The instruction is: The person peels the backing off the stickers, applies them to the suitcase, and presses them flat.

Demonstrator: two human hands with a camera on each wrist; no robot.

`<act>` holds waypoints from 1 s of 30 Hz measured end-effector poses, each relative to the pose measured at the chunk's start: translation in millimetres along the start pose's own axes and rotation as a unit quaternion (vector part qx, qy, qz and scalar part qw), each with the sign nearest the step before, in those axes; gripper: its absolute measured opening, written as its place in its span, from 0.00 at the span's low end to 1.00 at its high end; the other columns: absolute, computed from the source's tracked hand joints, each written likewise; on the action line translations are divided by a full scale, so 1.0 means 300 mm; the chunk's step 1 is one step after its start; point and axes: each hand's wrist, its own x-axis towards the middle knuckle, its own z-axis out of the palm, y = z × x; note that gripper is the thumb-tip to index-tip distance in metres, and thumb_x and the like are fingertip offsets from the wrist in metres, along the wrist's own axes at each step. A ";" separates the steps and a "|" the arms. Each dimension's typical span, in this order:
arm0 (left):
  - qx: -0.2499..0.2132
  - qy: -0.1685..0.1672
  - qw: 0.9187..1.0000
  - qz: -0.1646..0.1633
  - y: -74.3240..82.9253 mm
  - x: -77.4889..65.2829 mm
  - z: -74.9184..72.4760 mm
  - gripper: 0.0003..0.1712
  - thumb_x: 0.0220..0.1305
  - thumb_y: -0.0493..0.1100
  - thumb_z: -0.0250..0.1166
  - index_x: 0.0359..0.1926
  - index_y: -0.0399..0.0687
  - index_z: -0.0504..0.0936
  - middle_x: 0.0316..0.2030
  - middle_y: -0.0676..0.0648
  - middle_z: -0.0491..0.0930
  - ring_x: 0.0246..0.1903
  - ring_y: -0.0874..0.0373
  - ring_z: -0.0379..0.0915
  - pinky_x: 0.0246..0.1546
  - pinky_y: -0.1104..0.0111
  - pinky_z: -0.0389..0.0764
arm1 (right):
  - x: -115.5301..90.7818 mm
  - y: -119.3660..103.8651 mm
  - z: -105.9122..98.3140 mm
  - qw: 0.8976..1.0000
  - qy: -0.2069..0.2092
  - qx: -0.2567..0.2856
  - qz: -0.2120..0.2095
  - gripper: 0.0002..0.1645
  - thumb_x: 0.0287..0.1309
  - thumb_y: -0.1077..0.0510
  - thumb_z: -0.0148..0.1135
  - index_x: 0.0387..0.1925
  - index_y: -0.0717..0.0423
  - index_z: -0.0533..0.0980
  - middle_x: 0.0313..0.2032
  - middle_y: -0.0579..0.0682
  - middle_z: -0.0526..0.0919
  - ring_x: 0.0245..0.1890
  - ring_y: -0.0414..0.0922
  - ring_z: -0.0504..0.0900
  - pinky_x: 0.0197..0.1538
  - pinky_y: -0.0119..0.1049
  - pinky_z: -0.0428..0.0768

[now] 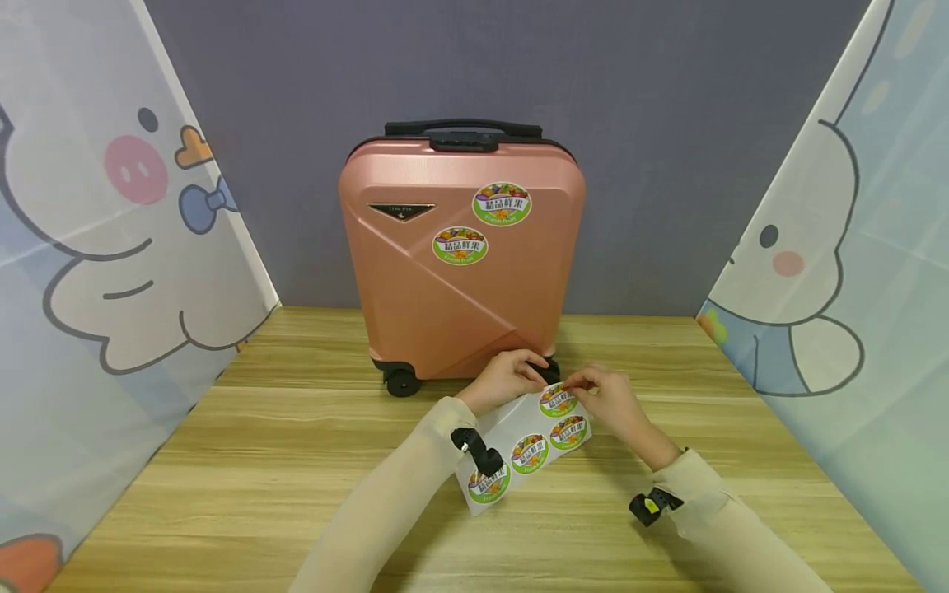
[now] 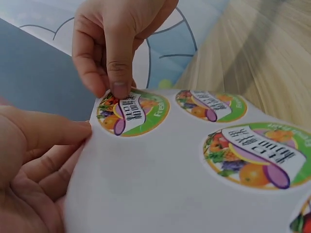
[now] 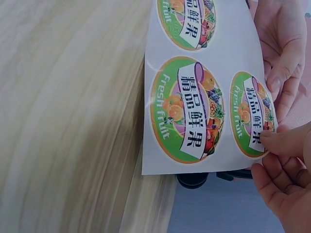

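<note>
A white sticker sheet (image 1: 511, 424) with several oval fruit stickers is held above the wooden table, in front of a pink suitcase (image 1: 460, 305). My left hand (image 1: 504, 381) pinches its far edge between thumb and fingers, as the left wrist view also shows. At the upper right corner my right hand (image 1: 604, 398) pinches the sheet, its thumb lying over the edge of a corner sticker (image 3: 252, 114). That sticker appears flat on the sheet. Two matching stickers, an upper one (image 1: 502, 204) and a lower one (image 1: 460, 245), are on the suitcase front.
The suitcase stands upright at the back of the wooden table (image 1: 296, 428), its black wheel (image 1: 403, 382) near the hands. Behind it rises a grey panel (image 1: 638, 165). Cartoon-printed cloths hang on the left (image 1: 133, 206) and right (image 1: 830, 272).
</note>
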 end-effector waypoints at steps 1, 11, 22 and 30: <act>0.002 0.001 1.000 0.001 -0.001 -0.001 -0.002 0.20 0.61 0.26 0.66 0.54 0.30 0.78 0.33 0.42 0.86 0.35 0.58 0.82 0.38 0.73 0.79 | 0.001 0.000 0.000 1.000 0.000 -0.001 -0.002 0.11 0.47 0.76 0.72 0.28 0.60 0.84 0.30 0.51 0.85 0.29 0.49 0.84 0.30 0.36 0.81; 0.012 -0.002 1.000 0.014 -0.010 -0.010 -0.010 0.20 0.60 0.25 0.66 0.54 0.28 0.77 0.32 0.39 0.85 0.33 0.58 0.82 0.35 0.74 0.78 | -0.003 0.006 0.000 0.998 0.001 0.011 -0.056 0.14 0.45 0.80 0.69 0.26 0.60 0.83 0.29 0.49 0.83 0.28 0.47 0.83 0.30 0.36 0.82; 0.070 0.012 0.997 0.023 -0.009 -0.003 -0.021 0.18 0.61 0.27 0.68 0.53 0.33 0.79 0.32 0.42 0.86 0.33 0.59 0.83 0.37 0.75 0.80 | 0.001 0.000 -0.021 0.991 -0.005 0.032 -0.126 0.17 0.42 0.82 0.69 0.24 0.58 0.81 0.28 0.47 0.83 0.27 0.41 0.81 0.27 0.30 0.78; 0.079 0.024 0.996 0.023 -0.004 -0.013 -0.016 0.18 0.60 0.26 0.68 0.52 0.33 0.79 0.31 0.42 0.86 0.33 0.57 0.83 0.36 0.73 0.80 | -0.009 0.007 -0.027 0.988 -0.021 0.058 -0.143 0.20 0.40 0.82 0.71 0.24 0.55 0.82 0.29 0.46 0.84 0.29 0.40 0.81 0.29 0.31 0.80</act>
